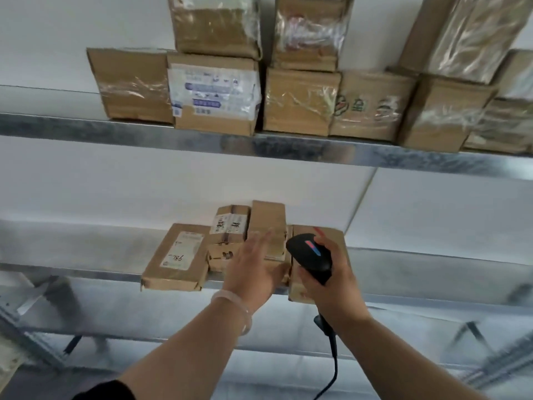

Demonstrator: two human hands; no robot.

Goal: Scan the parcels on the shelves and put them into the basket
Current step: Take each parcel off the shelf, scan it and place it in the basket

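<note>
Here the left hand (pixel 253 264) reaches out with its fingers (pixel 266 238) straight and released, holding nothing, toward the upright cardboard parcel (pixel 268 220) in the cluster on the lower shelf (pixel 86 272), probably to draw it out. Whether they touch it is too blurred to tell. The right hand (pixel 331 287) grasps the barcode scanner (pixel 308 252), its head toward the parcels as if ready to read a label. The basket is out of view.

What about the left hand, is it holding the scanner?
No, the left hand is open, fingers straight, by the cardboard parcels; the right hand grips the barcode scanner.

handwritten 786 on left parcel's label (pixel 181 250), other print blurred
</note>
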